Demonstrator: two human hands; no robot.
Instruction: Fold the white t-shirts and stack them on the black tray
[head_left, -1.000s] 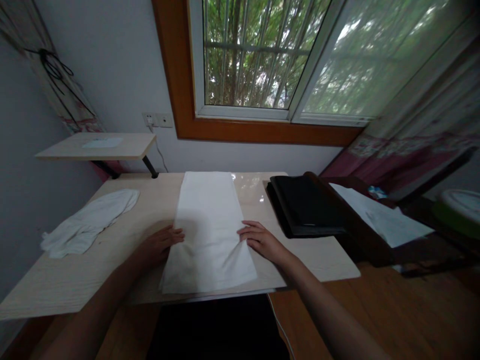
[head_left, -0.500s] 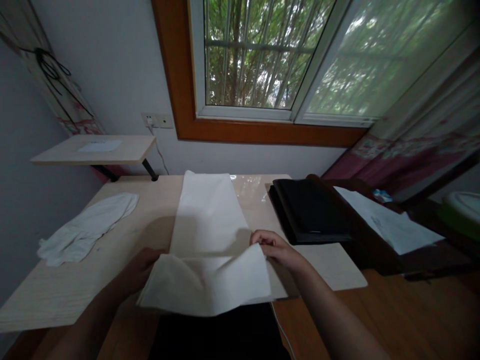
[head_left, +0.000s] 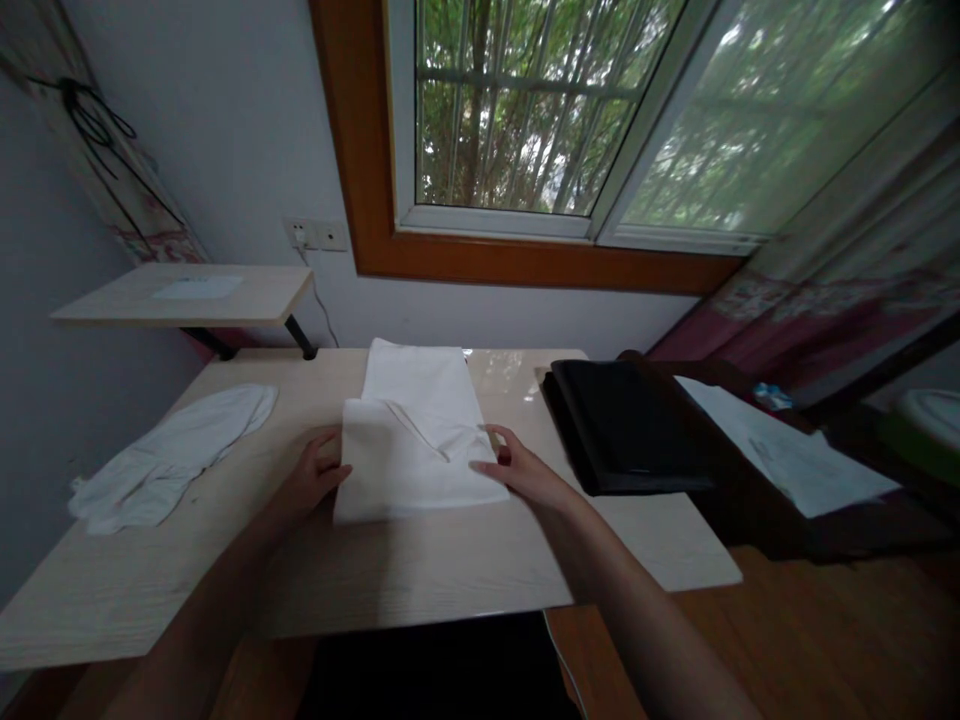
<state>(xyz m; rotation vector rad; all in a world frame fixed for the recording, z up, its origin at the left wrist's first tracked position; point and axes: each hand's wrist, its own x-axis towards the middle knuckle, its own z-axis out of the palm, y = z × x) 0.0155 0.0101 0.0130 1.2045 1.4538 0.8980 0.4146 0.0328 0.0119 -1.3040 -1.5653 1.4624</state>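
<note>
A white cloth [head_left: 420, 480] lies on the desk in front of me, its near part doubled back over the far part. Its top layer has a slanting crease, and the far end is flat near the desk's back edge. My left hand [head_left: 321, 468] grips the left edge of the fold, thumb on top and fingers curled at the side. On the right edge, my right hand [head_left: 514, 465] pinches the cloth with the thumb over it; some of its fingertips are hidden.
Another white crumpled cloth [head_left: 176, 455] lies on the left of the desk [head_left: 420, 575]. A black folder-like item [head_left: 626, 425] sits at the right. A small raised shelf [head_left: 262, 300] stands at the back left, below a wall socket. Papers [head_left: 787, 450] rest on dark furniture farther right.
Both hands have moved away from me, carrying the near end of the cloth up over its far part. That end hung at the desk's front edge before and now lies folded on top.
</note>
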